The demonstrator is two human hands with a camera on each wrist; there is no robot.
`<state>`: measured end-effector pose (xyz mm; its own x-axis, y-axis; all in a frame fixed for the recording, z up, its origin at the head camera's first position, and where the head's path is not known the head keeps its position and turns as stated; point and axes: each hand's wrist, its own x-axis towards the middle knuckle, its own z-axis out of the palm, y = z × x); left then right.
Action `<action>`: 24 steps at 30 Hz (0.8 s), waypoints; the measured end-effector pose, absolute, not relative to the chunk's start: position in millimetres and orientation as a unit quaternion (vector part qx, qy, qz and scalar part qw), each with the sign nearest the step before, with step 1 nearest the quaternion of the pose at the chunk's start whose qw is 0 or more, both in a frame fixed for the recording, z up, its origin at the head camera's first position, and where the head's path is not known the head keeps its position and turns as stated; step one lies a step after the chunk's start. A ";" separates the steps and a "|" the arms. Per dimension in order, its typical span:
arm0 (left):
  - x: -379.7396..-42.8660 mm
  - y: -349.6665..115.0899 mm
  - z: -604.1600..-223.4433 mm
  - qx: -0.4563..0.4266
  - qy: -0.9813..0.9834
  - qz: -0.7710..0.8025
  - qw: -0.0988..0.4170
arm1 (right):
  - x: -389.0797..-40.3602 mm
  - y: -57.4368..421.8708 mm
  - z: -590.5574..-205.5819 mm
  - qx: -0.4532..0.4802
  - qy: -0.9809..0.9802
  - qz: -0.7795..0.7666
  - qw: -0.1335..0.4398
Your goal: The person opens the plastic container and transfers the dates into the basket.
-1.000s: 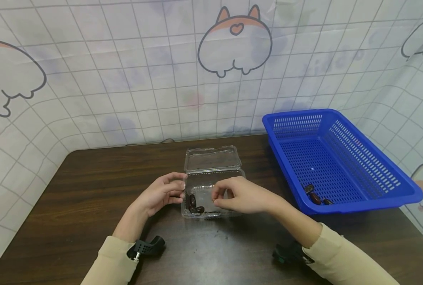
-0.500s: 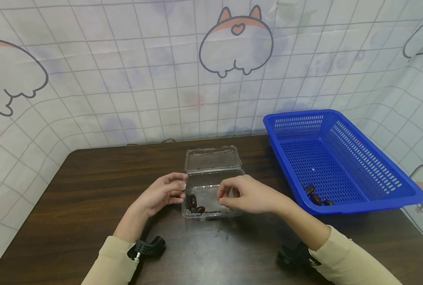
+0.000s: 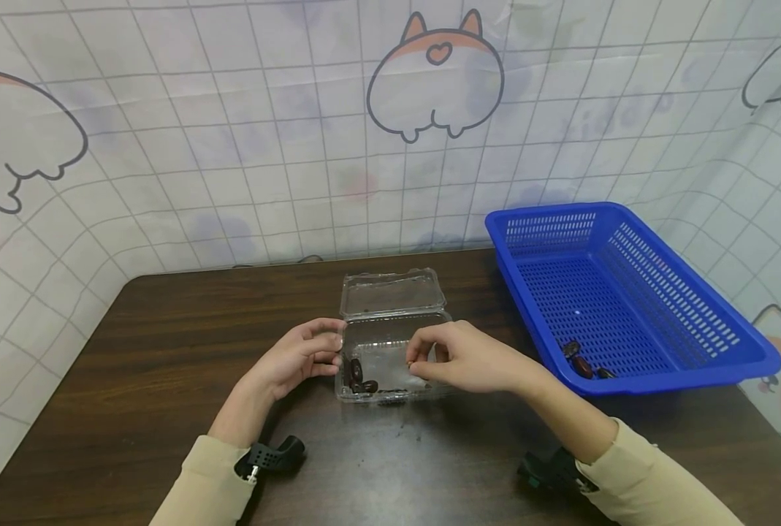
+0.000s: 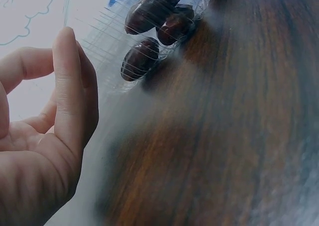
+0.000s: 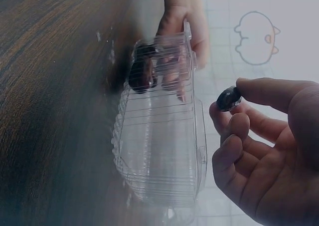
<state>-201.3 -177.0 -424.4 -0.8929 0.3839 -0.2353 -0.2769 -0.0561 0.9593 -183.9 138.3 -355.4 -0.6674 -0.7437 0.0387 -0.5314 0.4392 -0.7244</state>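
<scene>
A clear plastic clamshell box [image 3: 390, 365] lies with its lid [image 3: 393, 292] folded back on the dark wooden table. Several dark brown dates [image 3: 356, 371] are gathered in its left end, seen close through the wall in the left wrist view. My left hand [image 3: 301, 358] rests against the box's left side, fingers loosely bent and touching the wall. Over the right part of the box, my right hand [image 3: 459, 358] pinches a single date [image 5: 229, 99] between thumb and forefinger. In the head view the fingers mostly hide that date.
To the right stands a blue slotted basket [image 3: 633, 321] with several dates [image 3: 582, 367] in its near left corner. A patterned white cloth wall [image 3: 265, 146] rises behind the table [image 3: 186, 336].
My right hand has shifted slightly right above the box, still pinching the date. The left hand, box and basket have stayed put.
</scene>
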 end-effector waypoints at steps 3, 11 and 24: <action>-201.6 -176.7 -424.6 0.040 0.648 0.726 0.228 | -183.5 139.1 -354.6 -0.382 0.837 -0.366 0.143; -202.0 -176.0 -424.5 0.041 0.650 0.724 0.229 | -183.8 140.4 -354.6 -0.380 0.836 -0.370 0.141; -202.1 -177.1 -424.6 0.044 0.651 0.722 0.229 | -183.4 146.4 -349.0 -0.373 0.839 -0.375 0.129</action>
